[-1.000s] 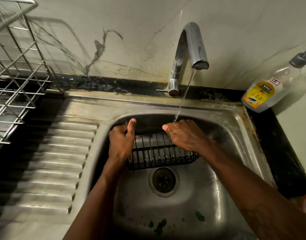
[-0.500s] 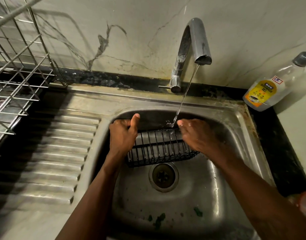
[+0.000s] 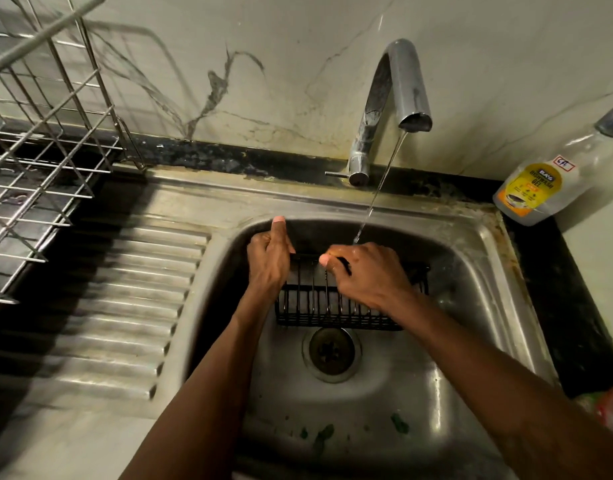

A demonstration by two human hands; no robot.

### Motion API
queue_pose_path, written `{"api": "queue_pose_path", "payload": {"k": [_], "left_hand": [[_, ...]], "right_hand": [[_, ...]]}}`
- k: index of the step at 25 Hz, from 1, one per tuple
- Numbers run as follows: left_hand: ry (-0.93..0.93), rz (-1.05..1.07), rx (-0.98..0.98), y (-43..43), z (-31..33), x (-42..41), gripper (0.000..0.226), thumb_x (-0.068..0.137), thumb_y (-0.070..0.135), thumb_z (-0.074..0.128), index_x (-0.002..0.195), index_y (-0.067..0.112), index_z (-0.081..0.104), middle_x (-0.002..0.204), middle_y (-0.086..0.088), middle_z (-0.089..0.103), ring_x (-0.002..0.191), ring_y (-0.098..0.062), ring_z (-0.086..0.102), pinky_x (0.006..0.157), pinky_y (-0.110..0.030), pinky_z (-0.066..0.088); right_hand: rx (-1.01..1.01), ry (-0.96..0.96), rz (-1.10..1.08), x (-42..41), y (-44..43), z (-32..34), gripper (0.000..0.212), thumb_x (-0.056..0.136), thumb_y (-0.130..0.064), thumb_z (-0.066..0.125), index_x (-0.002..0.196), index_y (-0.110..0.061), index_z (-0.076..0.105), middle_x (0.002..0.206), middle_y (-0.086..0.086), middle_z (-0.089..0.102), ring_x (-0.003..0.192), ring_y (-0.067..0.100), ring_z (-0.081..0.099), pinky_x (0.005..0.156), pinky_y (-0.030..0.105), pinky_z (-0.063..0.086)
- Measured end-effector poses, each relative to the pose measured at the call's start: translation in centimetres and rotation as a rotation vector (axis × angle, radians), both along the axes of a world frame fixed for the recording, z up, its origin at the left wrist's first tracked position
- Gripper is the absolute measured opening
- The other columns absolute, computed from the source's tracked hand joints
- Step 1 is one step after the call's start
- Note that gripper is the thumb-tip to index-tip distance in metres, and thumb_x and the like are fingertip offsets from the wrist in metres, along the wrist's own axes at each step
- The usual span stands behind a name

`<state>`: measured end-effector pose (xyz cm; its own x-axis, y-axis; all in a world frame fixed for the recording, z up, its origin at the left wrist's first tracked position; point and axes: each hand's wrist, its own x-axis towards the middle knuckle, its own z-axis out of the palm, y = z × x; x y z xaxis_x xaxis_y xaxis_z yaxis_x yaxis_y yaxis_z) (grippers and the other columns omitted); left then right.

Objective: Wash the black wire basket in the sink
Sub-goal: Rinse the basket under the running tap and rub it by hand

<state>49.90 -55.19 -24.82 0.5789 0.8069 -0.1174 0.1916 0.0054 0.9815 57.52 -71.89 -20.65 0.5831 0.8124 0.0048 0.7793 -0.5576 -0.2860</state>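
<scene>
Sink (image 3: pixel 499 306): stainless, scuffed, ribbed drainboard off its left edge
Black wire basket (image 3: pixel 318 308): thin dark bars, boxy, towards the sink's back wall, above the drain
Left hand (image 3: pixel 268 263): clamped on basket's left end
Right hand (image 3: pixel 370 277): rubbing the top rim, wet
Water stream (image 3: pixel 377 192): thin, landing on right hand
Progress: mid-rinse; no suds seen, likely more scrubbing left

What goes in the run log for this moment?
stage: rinsing | left hand: gripping black wire basket end | right hand: rubbing rim | tap: running | sink
</scene>
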Motion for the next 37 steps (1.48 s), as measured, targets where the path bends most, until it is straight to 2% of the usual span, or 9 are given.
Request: {"api": "queue_pose_path", "payload": {"k": [4,10,14,18,24,27,30,34,37], "left_hand": [[-0.055,-0.173,-0.147,-1.6,0.3,1.4,0.063,0.108,0.034,0.033,0.067,0.007,0.072,0.067,-0.011,0.071,0.059,-0.016,0.061,0.067,-0.032,0.050],[-0.009,-0.444,-0.356,-2.3,-0.8,-0.6,0.061,0.106,0.051,0.030,0.109,0.008,0.073,0.109,-0.013,0.074,0.109,-0.031,0.068,0.102,-0.053,0.049],[-0.031,-0.412,-0.236,-2.9,-1.1,-0.6,0.073,0.097,0.058,0.030,0.104,-0.007,0.061,0.108,-0.027,0.066,0.108,-0.044,0.060,0.103,-0.064,0.042],[-0.046,-0.427,-0.241,-2.9,-0.6,0.0,0.059,0.097,0.060,0.034,0.095,0.010,0.066,0.099,-0.020,0.068,0.098,-0.037,0.065,0.100,-0.062,0.047],[-0.048,-0.503,-0.226,-2.3,-1.4,0.4,0.071,0.093,0.077,0.034,0.116,0.018,0.067,0.119,-0.008,0.070,0.119,-0.026,0.062,0.108,-0.055,0.043],[-0.094,-0.549,-0.228,-2.2,-1.8,0.5,0.067,0.096,0.072,0.035,0.123,0.020,0.067,0.124,-0.008,0.069,0.122,-0.027,0.061,0.110,-0.053,0.042],[-0.039,-0.543,-0.191,-1.9,-2.3,0.3,0.078,0.092,0.079,0.034,0.119,0.013,0.064,0.117,-0.018,0.067,0.115,-0.038,0.062,0.105,-0.061,0.044],[0.010,-0.505,-0.187,-1.6,-1.3,-1.2,0.065,0.099,0.069,0.029,0.125,0.021,0.066,0.121,-0.003,0.071,0.119,-0.018,0.063,0.107,-0.044,0.046],[0.098,-0.357,-0.003,-0.5,-0.2,-1.8,0.051,0.098,0.062,0.041,0.089,0.021,0.070,0.086,0.000,0.073,0.085,-0.011,0.068,0.082,-0.033,0.050]], "right_hand": [[-0.017,-0.125,-0.262,-0.3,-1.3,-0.6,0.057,0.100,-0.067,0.024,0.069,-0.029,0.052,0.054,-0.008,0.047,0.055,0.019,0.055,0.068,0.035,0.052],[-0.052,-0.068,-0.265,1.1,-2.1,0.3,0.051,0.101,-0.064,0.027,0.070,-0.031,0.049,0.059,-0.005,0.051,0.067,0.029,0.064,0.072,0.039,0.053],[-0.065,-0.137,-0.189,-0.2,-2.1,0.1,0.047,0.102,-0.061,0.028,0.123,-0.032,0.058,0.109,-0.002,0.070,0.098,0.022,0.067,0.082,0.038,0.050],[-0.188,-0.117,-0.170,-1.4,-1.8,0.1,0.106,0.071,-0.101,0.017,0.141,-0.026,0.044,0.124,0.000,0.059,0.111,0.023,0.059,0.096,0.045,0.046],[0.031,-0.009,-0.372,1.1,-0.4,0.5,0.055,0.096,-0.072,0.036,0.071,-0.028,0.058,0.061,-0.008,0.058,0.060,0.015,0.060,0.063,0.030,0.045],[-0.040,-0.065,-0.239,0.0,-1.3,0.2,0.058,0.096,-0.074,0.029,0.113,-0.031,0.063,0.085,-0.003,0.068,0.080,0.019,0.066,0.079,0.037,0.051],[-0.174,0.038,-0.120,-0.3,-2.5,0.8,0.091,0.079,-0.092,0.032,0.144,-0.029,0.041,0.115,-0.010,0.063,0.107,0.016,0.061,0.096,0.044,0.048],[0.050,0.192,-0.201,2.2,-0.9,0.9,0.035,0.094,-0.060,0.059,0.100,-0.029,0.074,0.086,-0.014,0.070,0.072,0.011,0.066,0.072,0.035,0.057],[0.092,0.130,-0.176,0.8,0.9,0.4,0.030,0.102,-0.045,0.052,0.087,-0.028,0.072,0.063,-0.006,0.062,0.053,0.011,0.057,0.052,0.026,0.042]]}}
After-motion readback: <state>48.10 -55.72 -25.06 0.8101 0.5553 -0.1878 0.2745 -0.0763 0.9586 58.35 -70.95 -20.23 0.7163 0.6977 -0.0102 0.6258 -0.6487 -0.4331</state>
